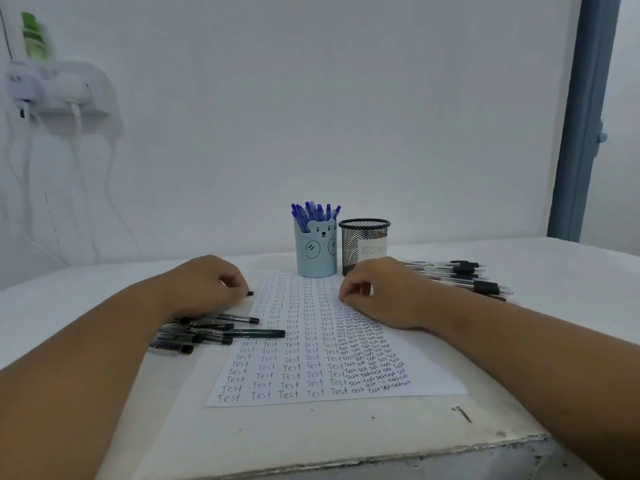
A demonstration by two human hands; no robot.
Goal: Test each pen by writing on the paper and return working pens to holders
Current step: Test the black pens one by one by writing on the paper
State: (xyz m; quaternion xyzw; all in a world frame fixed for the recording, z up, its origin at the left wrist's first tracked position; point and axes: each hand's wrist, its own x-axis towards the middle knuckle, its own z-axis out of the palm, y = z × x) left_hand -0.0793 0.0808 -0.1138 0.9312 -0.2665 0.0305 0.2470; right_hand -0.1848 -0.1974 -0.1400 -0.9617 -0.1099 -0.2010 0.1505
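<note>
Your paper (332, 341) is nearly full, blue pens (316, 213) are back, black pens (207, 332) wait; your left hand (204, 285) pinches a pen, your right hand (381, 292) holds nothing.

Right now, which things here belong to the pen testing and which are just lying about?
Job: paper; blue bear holder; mesh holder; black pens left; black pens right.
Lying about: wall socket shelf; green bottle; nail.

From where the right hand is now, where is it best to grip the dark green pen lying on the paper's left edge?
Pinch the dark green pen at mid-barrel, coming from above. It lies flat, roughly crosswise, its right end on the paper, and black pens crowd its left end, so the middle looks freest.
</note>
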